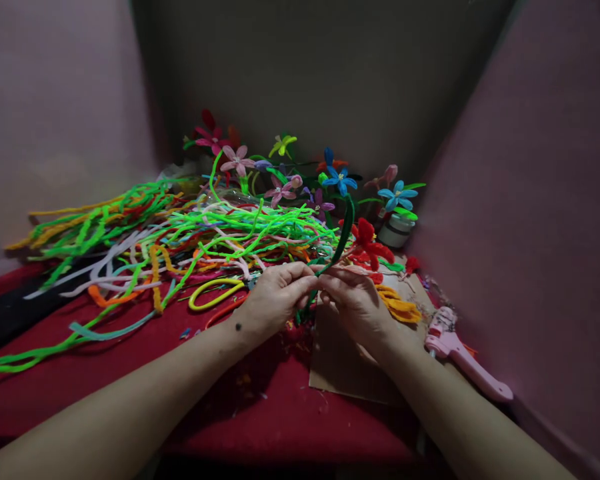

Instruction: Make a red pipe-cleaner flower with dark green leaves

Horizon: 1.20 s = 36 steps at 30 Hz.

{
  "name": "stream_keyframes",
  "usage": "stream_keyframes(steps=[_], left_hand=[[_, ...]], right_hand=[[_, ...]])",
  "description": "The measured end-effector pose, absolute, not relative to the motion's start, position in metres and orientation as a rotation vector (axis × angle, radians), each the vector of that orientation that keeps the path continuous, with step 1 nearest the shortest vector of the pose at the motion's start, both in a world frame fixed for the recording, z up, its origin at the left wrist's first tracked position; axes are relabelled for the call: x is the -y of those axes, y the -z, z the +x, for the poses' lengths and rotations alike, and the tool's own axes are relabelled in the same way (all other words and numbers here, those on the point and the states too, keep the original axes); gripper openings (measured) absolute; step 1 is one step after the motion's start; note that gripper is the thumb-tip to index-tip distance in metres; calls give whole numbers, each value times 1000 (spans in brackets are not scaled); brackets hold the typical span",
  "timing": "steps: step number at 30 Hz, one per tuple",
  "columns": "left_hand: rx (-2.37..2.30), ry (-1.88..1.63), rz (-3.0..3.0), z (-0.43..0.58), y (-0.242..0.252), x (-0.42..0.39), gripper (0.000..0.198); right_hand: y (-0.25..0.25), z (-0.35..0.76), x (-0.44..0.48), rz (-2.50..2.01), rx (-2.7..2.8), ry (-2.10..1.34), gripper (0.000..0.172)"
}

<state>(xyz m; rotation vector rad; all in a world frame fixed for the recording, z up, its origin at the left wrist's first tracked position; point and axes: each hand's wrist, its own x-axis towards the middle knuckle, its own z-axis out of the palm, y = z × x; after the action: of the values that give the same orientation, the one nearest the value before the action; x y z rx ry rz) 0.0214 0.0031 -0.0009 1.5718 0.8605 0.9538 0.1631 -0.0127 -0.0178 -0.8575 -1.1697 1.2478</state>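
Observation:
My left hand [283, 297] and my right hand [354, 301] meet at the middle of the table, fingertips almost touching. Both pinch a dark green pipe cleaner [345, 230], which curves upward above the fingers; another dark green bit hangs below the left fingertips. Behind the right hand a red pipe-cleaner flower [368, 241] lies or is held; I cannot tell which. Under the right hand is a sheet of brown cardboard [340, 370]. Yellow-handled pliers or scissors [215, 293] lie just left of my left hand, their working end mostly hidden.
A big heap of coloured pipe cleaners [250, 223] spreads to the left. Finished flowers, including a blue one [341, 180], stand at the back. A pink glue gun [460, 353] rests at right, near a small jar [396, 229]. Orange-yellow loops [400, 305] lie on the cardboard.

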Motion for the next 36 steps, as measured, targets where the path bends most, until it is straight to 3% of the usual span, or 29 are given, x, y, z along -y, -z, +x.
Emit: stream_keyframes(steps=[7, 16, 19, 24, 31, 36], left_hand=[[-610, -811, 1136, 20, 6, -8, 23], [-370, -680, 927, 18, 13, -10, 10], [-381, -648, 973, 18, 9, -10, 15], [-702, -785, 1492, 19, 2, -5, 27], [-1142, -1027, 2646, 18, 21, 0, 24], [-1127, -1066, 2741, 17, 26, -4, 24]], right_hand=[[18, 161, 10, -818, 1024, -1373, 10], [15, 164, 11, -742, 1054, -1459, 18], [15, 164, 10, -774, 1039, -1408, 15], [18, 164, 8, -847, 1001, -1309, 12], [24, 163, 10, -931, 936, -1277, 10], [22, 163, 12, -1008, 1076, -1183, 12]])
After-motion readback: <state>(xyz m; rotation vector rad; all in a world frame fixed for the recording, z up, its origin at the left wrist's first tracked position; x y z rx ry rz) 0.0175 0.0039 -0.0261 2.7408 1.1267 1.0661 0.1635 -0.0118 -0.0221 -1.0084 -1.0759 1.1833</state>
